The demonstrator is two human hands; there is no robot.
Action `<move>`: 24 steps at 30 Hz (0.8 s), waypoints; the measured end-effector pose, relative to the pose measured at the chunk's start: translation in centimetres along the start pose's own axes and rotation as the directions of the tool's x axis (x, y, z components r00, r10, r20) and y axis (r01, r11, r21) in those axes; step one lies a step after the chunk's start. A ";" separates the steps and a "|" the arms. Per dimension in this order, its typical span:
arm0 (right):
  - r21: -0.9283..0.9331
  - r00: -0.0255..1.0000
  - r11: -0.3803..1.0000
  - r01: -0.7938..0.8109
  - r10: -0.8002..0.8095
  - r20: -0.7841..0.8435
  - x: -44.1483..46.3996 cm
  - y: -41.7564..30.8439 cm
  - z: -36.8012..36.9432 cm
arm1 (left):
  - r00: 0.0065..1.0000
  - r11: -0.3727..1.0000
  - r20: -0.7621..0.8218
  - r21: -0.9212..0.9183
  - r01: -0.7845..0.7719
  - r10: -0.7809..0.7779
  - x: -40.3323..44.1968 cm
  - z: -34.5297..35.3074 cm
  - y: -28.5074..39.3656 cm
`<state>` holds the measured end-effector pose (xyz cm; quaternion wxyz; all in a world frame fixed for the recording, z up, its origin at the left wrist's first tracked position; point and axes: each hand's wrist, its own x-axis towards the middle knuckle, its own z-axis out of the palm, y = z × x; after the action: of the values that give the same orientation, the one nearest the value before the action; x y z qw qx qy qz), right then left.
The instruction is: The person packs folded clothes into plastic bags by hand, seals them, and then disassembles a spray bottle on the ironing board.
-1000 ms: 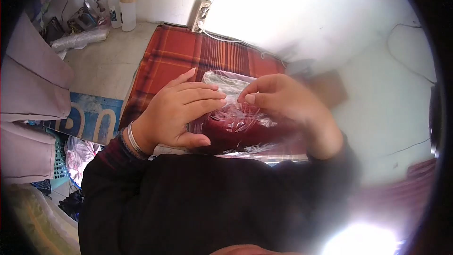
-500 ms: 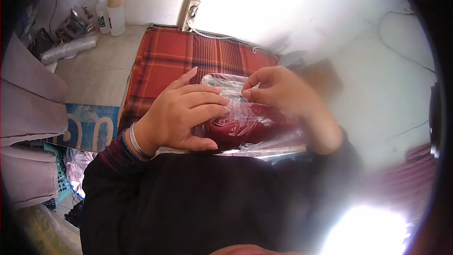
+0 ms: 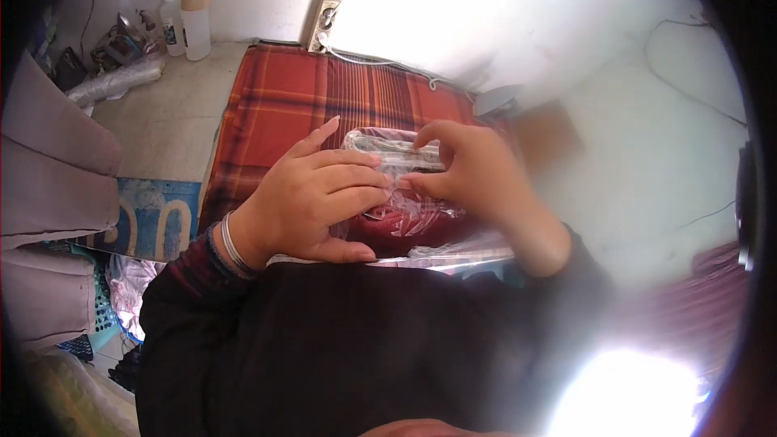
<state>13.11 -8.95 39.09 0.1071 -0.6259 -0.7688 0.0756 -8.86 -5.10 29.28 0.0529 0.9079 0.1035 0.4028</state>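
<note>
A clear plastic package (image 3: 405, 231) holding dark red folded cloth lies in front of me, its film wrinkled and shiny. My left hand (image 3: 312, 198) rests on the package's left side, fingers spread and lying flat over the film, with the thumb near the front edge. On the right side my right hand (image 3: 477, 166) is over the package, thumb and index finger apart. Its thumb tip touches or nearly touches the film beside my left fingertips. The other right fingers are hidden behind the hand. Pale folded material (image 3: 388, 144) shows at the package's far end.
Beneath the package is a red plaid cloth (image 3: 283, 89). A power strip (image 3: 323, 23) is on the wall behind, with a white cable. To the left are bottles (image 3: 197, 28), an iron (image 3: 125, 44) and a rolled plastic bundle (image 3: 117, 81). A brown piece (image 3: 554, 133) lies right.
My right thumb has moved left and down toward my left fingertips, and the right thumb and index finger have parted. My left hand has stayed almost still on the package.
</note>
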 end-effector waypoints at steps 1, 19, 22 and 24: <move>-0.027 0.999 0.999 -0.045 0.045 -0.010 0.1 0.0 0.0 | 1.000 1.000 0.004 -0.004 -0.004 0.004 0.0 0.0 0.0; -0.094 0.737 0.731 0.676 -0.668 0.105 -8.5 3.6 0.7 | 0.953 0.955 0.064 0.002 0.296 -0.295 0.9 -1.2 -1.9; 0.123 0.717 0.707 0.697 -0.683 -0.141 -10.1 8.6 -2.2 | 0.927 0.924 0.028 0.094 0.370 -0.374 2.6 -1.5 -0.3; 0.062 0.747 0.795 0.603 -0.536 -0.393 -11.2 13.6 -4.8 | 0.929 0.922 0.039 0.148 0.358 -0.368 4.3 -1.5 1.9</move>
<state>29.34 -17.22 39.51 0.3197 -0.3505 -0.8803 -0.0042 -6.82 -5.95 33.73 0.0669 0.8873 0.2958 0.3474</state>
